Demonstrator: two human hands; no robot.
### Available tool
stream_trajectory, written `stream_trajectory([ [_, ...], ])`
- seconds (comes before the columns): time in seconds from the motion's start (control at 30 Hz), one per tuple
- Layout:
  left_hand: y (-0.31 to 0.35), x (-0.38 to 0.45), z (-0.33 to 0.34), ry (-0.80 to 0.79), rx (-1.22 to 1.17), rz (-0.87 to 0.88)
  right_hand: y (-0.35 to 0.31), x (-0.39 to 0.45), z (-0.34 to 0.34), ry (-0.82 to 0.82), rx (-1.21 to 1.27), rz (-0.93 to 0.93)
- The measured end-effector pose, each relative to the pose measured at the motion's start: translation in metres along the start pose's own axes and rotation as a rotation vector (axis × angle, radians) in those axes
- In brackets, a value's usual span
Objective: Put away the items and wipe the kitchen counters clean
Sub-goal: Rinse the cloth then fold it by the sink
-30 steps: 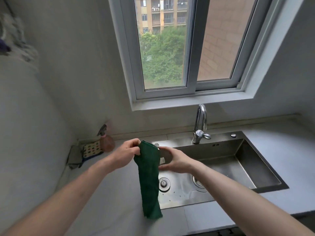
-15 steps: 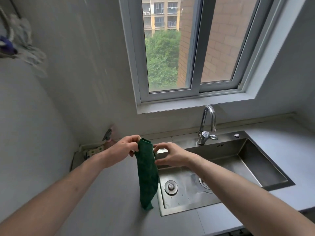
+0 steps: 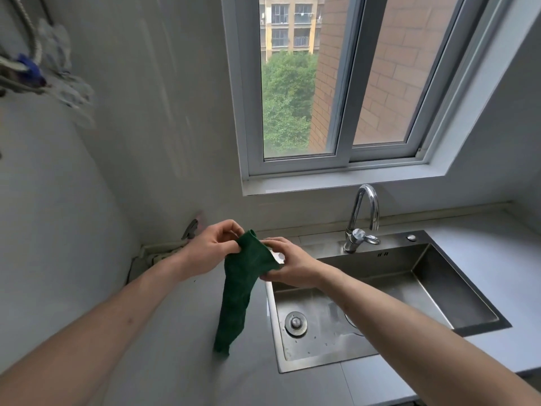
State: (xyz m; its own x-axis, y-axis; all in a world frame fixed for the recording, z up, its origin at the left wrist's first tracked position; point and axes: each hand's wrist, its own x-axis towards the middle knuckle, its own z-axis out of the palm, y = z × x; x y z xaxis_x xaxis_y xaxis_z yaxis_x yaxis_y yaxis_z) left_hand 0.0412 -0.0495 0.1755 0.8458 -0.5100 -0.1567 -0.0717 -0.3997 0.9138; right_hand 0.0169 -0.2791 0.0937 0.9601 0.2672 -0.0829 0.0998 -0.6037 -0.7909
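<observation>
Cloth hangs over the counter, just left of the sink. Left hand pinches its top corner with curled fingers; right hand grips its upper edge beside that. Tap stands behind the sink.

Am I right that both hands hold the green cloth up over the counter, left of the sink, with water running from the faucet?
Not quite: the head view shows no water coming from the faucet. The rest holds: the left hand and right hand hold the green cloth above the counter, left of the sink.
</observation>
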Motion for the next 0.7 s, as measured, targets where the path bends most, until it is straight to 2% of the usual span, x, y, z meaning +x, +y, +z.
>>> stream_trajectory([
  [0.1, 0.012, -0.003, -0.001, -0.077, 0.001, 0.030, -0.004, 0.006, -0.001, 0.012, -0.044, -0.008],
  [0.2, 0.020, -0.007, -0.007, -0.089, -0.016, 0.033, -0.005, 0.009, -0.003, -0.025, -0.077, 0.001],
  [0.33, 0.018, -0.007, -0.018, -0.057, -0.045, 0.082, -0.006, 0.009, -0.005, 0.026, 0.066, 0.027],
  [0.53, 0.017, 0.003, -0.013, -0.019, 0.005, 0.081, -0.018, 0.016, -0.007, -0.117, -0.011, 0.043],
  [0.6, 0.008, 0.007, -0.020, 0.040, 0.034, 0.082, -0.019, 0.016, -0.013, -0.048, -0.024, 0.039],
  [0.7, -0.004, 0.007, -0.033, 0.178, 0.120, 0.090, -0.024, 0.016, -0.027, 0.183, -0.097, 0.018],
])
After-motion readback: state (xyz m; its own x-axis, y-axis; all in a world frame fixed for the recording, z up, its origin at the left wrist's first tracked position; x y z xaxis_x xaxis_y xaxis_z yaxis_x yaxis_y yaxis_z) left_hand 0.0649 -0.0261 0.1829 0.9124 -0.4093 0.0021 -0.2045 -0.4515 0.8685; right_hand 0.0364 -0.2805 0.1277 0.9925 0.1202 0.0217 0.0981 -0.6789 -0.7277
